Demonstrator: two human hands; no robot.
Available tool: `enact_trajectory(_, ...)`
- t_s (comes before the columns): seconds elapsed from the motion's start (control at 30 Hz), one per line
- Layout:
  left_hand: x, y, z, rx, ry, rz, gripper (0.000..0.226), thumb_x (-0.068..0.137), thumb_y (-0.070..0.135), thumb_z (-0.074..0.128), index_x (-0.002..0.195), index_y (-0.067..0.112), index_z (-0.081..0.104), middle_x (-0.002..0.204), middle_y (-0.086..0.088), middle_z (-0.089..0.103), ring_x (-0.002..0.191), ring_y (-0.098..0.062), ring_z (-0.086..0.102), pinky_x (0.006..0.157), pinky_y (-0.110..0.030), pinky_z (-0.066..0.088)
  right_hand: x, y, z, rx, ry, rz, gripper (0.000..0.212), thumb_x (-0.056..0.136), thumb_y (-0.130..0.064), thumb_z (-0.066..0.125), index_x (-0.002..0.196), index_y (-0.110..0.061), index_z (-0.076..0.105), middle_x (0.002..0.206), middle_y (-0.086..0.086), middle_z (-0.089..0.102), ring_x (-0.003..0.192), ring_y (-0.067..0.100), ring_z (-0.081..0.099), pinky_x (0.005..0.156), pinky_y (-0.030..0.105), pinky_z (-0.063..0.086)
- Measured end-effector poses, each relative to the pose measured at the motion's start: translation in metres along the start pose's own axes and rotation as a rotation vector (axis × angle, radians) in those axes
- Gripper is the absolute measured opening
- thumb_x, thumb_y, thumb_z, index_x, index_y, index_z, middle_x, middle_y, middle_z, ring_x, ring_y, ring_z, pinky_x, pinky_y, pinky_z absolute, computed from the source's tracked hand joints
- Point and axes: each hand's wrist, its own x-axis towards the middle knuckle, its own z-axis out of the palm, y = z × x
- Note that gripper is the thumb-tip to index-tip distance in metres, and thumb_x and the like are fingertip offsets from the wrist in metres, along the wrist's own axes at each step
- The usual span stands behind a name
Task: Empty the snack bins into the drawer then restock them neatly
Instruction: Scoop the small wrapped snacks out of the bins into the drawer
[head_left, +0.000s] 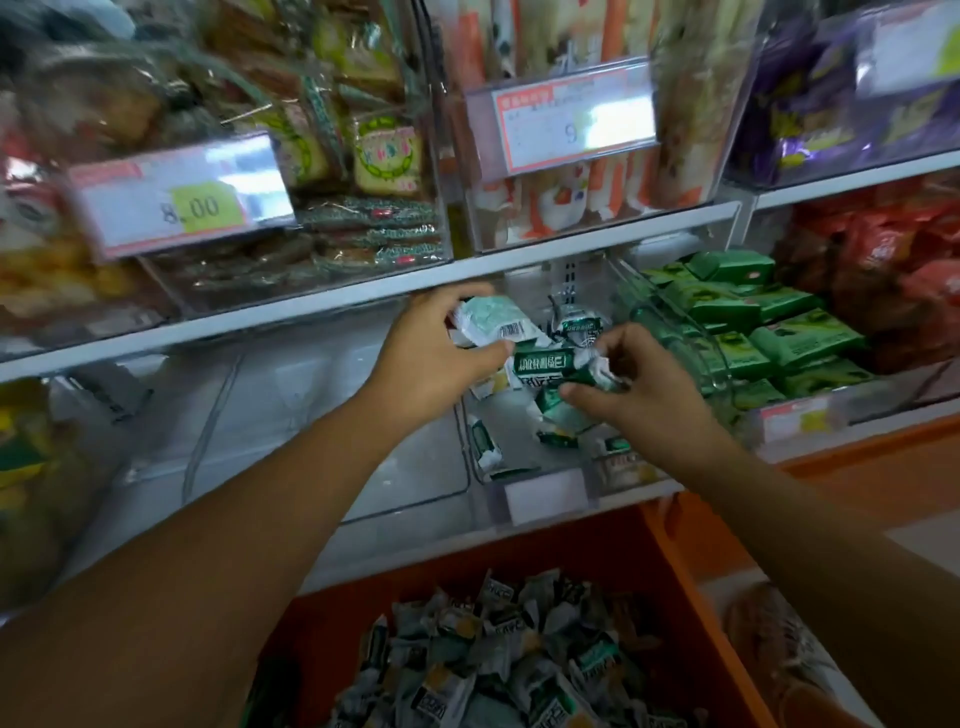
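Hands meet inside a clear plastic snack bin (540, 499) on a white shelf. The left hand (431, 364) curls round a pale green-and-white wrapped packet (488, 319) that shows a barcode, with the thumb beneath it. The right hand (644, 389) pinches a dark green-and-white packet (545, 364) by its end, possibly with a second one under it, though blur leaves that unsure. A few loose packets (485, 441) lie on the bin floor. Below the shelf, an open orange drawer (691, 597) holds a heap of small green-and-white packets (519, 670). Just right of the bin sit stacked bright green packs (753, 322).
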Motion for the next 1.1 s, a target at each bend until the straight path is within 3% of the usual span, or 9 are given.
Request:
enact_trajectory(0.1, -0.048, 0.011, -0.015, -0.015, -0.006, 0.056, 0.038, 0.076, 0.04, 0.077, 0.107, 0.048, 0.056, 0.12, 0.01, 0.057, 0.111, -0.013, 0.058, 0.094, -0.042, 0.052, -0.038, -0.013, -0.003, 0.003, -0.009, -0.02, 0.031, 0.085, -0.02, 0.072, 0.089, -0.017, 0.042, 0.076, 0.0, 0.034, 0.064, 0.011, 0.037, 0.06, 0.028, 0.036)
enact_trajectory(0.23, -0.138, -0.022, -0.013, 0.094, -0.072, -0.03, 0.032, 0.083, 0.033, 0.077, 0.109, 0.039, 0.059, 0.113, 0.015, 0.052, 0.104, -0.007, 0.054, 0.088, -0.032, 0.051, -0.101, 0.021, -0.007, -0.042, -0.116, 0.2, 0.031, 0.084, -0.021, 0.072, 0.095, -0.017, 0.044, 0.101, 0.025, 0.053, 0.087, 0.042, 0.059, 0.07, 0.057, 0.052)
enact_trajectory(0.4, -0.222, -0.081, 0.048, 0.146, -0.272, -0.265, 0.031, 0.084, 0.035, 0.075, 0.111, 0.033, 0.06, 0.109, 0.018, 0.048, 0.105, -0.006, 0.051, 0.09, -0.028, 0.047, -0.143, 0.088, 0.024, -0.214, -0.321, 0.476, 0.028, 0.084, -0.021, 0.073, 0.092, -0.019, 0.046, 0.085, 0.007, 0.053, 0.063, 0.016, 0.05, 0.056, 0.038, 0.047)
enact_trajectory(0.57, -0.242, -0.128, 0.104, 0.144, -0.372, -0.389, 0.037, 0.09, 0.036, 0.068, 0.125, 0.027, 0.056, 0.129, 0.008, 0.044, 0.115, -0.014, 0.049, 0.093, -0.025, 0.04, -0.152, 0.138, 0.069, -0.152, -0.415, 0.637, 0.026, 0.09, -0.008, 0.065, 0.105, -0.004, 0.043, 0.092, -0.005, 0.048, 0.073, 0.012, 0.047, 0.051, 0.011, 0.038)
enact_trajectory(0.7, -0.248, -0.156, 0.128, 0.231, -0.538, -0.419, 0.048, 0.092, 0.031, 0.066, 0.136, 0.025, 0.05, 0.146, 0.003, 0.04, 0.127, -0.019, 0.045, 0.103, -0.03, 0.039, -0.16, 0.176, 0.087, -0.246, -0.496, 0.728, 0.029, 0.092, -0.013, 0.064, 0.112, -0.016, 0.042, 0.099, 0.002, 0.05, 0.089, 0.024, 0.056, 0.068, 0.035, 0.047)
enact_trajectory(0.8, -0.251, -0.166, 0.133, 0.244, -0.586, -0.449, 0.051, 0.093, 0.03, 0.066, 0.14, 0.024, 0.048, 0.152, 0.002, 0.035, 0.133, -0.02, 0.04, 0.107, -0.031, 0.035, -0.17, 0.19, 0.088, -0.316, -0.544, 0.737, 0.032, 0.092, -0.015, 0.064, 0.112, -0.016, 0.038, 0.12, 0.013, 0.049, 0.091, 0.026, 0.054, 0.069, 0.034, 0.039)
enact_trajectory(0.9, -0.247, -0.167, 0.129, 0.26, -0.59, -0.427, 0.05, 0.093, 0.03, 0.065, 0.14, 0.024, 0.049, 0.15, 0.001, 0.036, 0.134, -0.02, 0.039, 0.108, -0.03, 0.036, -0.172, 0.189, 0.084, -0.367, -0.552, 0.706, 0.031, 0.09, -0.023, 0.068, 0.108, -0.016, 0.043, 0.142, 0.009, 0.041, 0.112, 0.026, 0.053, 0.073, 0.033, 0.041)
enact_trajectory(1.03, -0.23, -0.138, 0.106, 0.299, -0.548, -0.307, 0.045, 0.095, 0.035, 0.06, 0.138, 0.027, 0.05, 0.143, 0.005, 0.039, 0.127, -0.014, 0.044, 0.106, -0.027, 0.037, -0.155, 0.154, 0.066, -0.473, -0.507, 0.63, 0.072, 0.087, -0.043, 0.066, 0.145, -0.022, 0.029, 0.134, 0.006, 0.044, 0.115, 0.025, 0.052, 0.087, 0.038, 0.048)
enact_trajectory(1.1, -0.215, -0.109, 0.086, 0.278, -0.507, -0.215, 0.041, 0.096, 0.035, 0.059, 0.136, 0.03, 0.051, 0.138, 0.009, 0.044, 0.124, -0.009, 0.045, 0.103, -0.024, 0.038, -0.142, 0.123, 0.051, -0.449, -0.438, 0.55, 0.064, 0.09, -0.045, 0.061, 0.145, -0.027, 0.032, 0.135, 0.003, 0.046, 0.116, 0.02, 0.051, 0.094, 0.035, 0.047)
